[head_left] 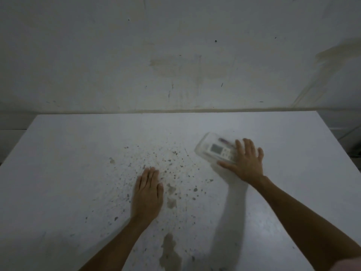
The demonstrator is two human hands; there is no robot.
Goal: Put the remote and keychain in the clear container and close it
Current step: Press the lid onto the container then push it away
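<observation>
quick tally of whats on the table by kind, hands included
hands: 2 (left hand, right hand)
clear container: 1
remote, inside the container: 1
purple item beside the remote, too blurred to name: 1
total: 5

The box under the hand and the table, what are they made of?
The clear container looks like see-through plastic: the remote shows through its top, though the picture is blurry there. The table looks like a hard, smooth white surface, maybe painted or laminate, speckled with chips or stains. I can't tell for sure.
</observation>
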